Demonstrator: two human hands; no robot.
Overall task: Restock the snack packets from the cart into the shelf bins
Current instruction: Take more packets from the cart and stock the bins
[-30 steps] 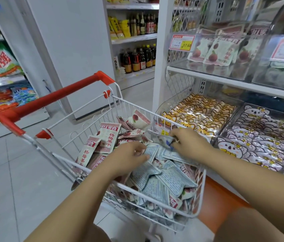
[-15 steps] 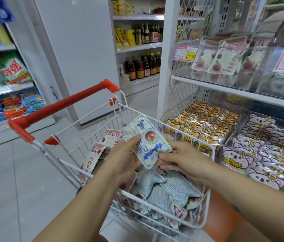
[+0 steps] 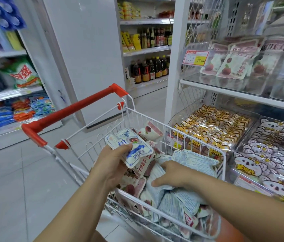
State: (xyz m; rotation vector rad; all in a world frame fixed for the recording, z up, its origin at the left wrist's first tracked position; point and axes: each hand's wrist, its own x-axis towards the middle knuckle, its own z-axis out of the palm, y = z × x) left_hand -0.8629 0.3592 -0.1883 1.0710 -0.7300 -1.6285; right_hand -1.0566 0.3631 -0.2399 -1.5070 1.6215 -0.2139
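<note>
Head view: the left hand (image 3: 113,163) pinches a blue-and-white snack packet (image 3: 130,147) between thumb and curled fingers, just above the cart's pile. The right hand (image 3: 172,175) lies bent over pale-blue packets (image 3: 195,161) in the white wire cart (image 3: 71,110); whether it grips one I cannot tell. Just right of the cart, clear shelf bins (image 3: 212,126) hold yellow and white packets. Grey tiled floor (image 3: 15,189) runs to an aisle shelf of dark bottles (image 3: 148,69).

Grey tiled floor (image 3: 12,180), white shelving (image 3: 148,49)
</note>
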